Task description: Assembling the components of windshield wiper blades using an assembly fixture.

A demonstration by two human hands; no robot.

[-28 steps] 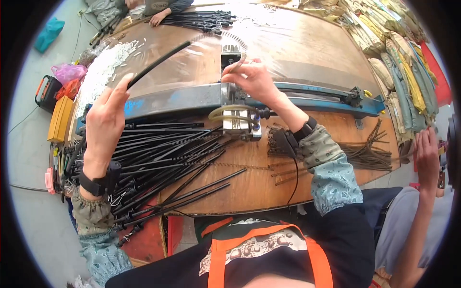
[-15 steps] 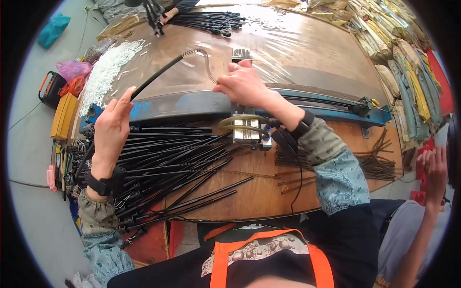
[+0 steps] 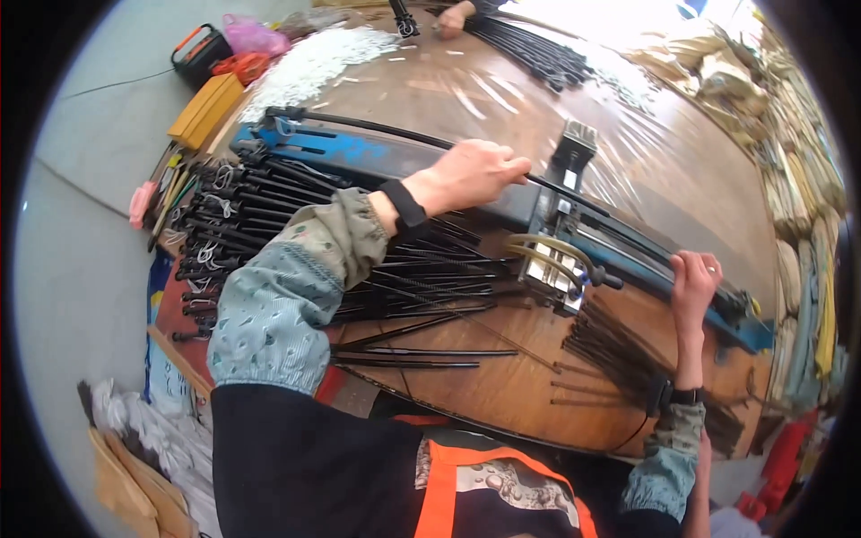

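Desk (image 3: 502,394): brown wood top, near edge curved. Blue rail (image 3: 354,170) set slantwise across it, metal block (image 3: 552,269) on its near side. Near left, rods (image 3: 260,211): black, many, heaped and overlapping, knobbed ends mostly to the left; a few lie loose toward the near edge. Near right, springs (image 3: 614,359): thin, brown, bunched, some strays pointing left. Beyond the rail, clear film (image 3: 475,94) (wrinkled, catching glare). Far left, white bits (image 3: 314,67) in a spread heap, strays beside it. Far side, second rod bundle (image 3: 529,54), more white pieces (image 3: 625,87) near it.
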